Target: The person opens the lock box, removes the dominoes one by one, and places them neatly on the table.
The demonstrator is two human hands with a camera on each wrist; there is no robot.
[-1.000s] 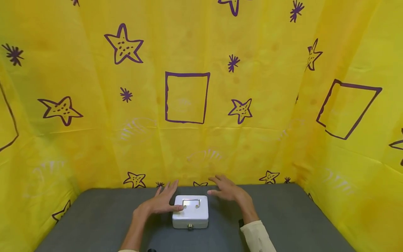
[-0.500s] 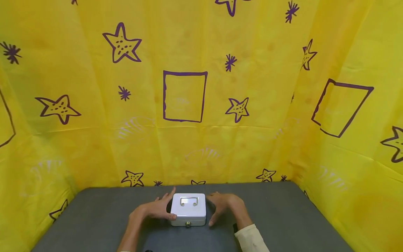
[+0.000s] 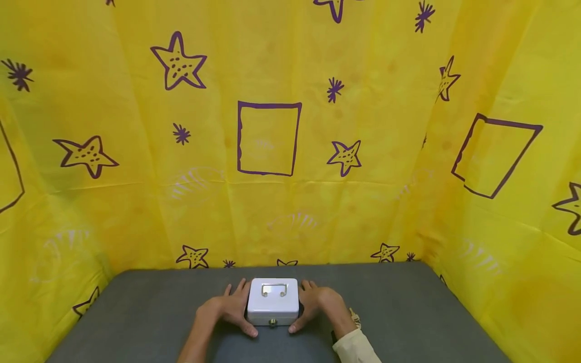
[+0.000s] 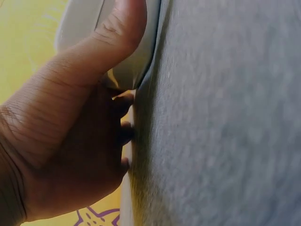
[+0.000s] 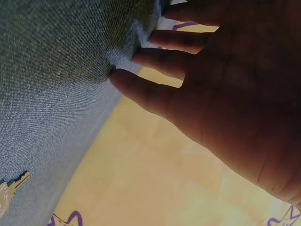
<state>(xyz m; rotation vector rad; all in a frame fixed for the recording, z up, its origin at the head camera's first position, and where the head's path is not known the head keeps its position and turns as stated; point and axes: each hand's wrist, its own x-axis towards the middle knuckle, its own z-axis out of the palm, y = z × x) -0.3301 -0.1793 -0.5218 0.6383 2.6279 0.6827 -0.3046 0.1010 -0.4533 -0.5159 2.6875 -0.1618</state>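
A white metal cash box point(image 3: 273, 302) with a folding lid handle and a round front lock sits on the grey table, its lid down. My left hand point(image 3: 229, 306) lies along its left side, thumb at the front corner and fingers pointing back. In the left wrist view the left thumb point(image 4: 120, 28) lies across the box, with the other fingertips near the cloth. My right hand point(image 3: 313, 304) flanks the right side, its thumb by the front right corner. The right wrist view shows the right fingers point(image 5: 146, 89) spread and fairly straight, fingertips against the table; the box is hidden there.
A small key point(image 5: 19, 181) lies on the table point(image 3: 408, 312), and a gold-coloured item point(image 3: 355, 318) shows beside my right wrist. Yellow cloth walls point(image 3: 272, 217) with purple stars and squares surround the back and sides of the table.
My right hand has come down from behind the box to its right side. The left hand has moved off the lid and lower along the left side. The box stays about where it was.
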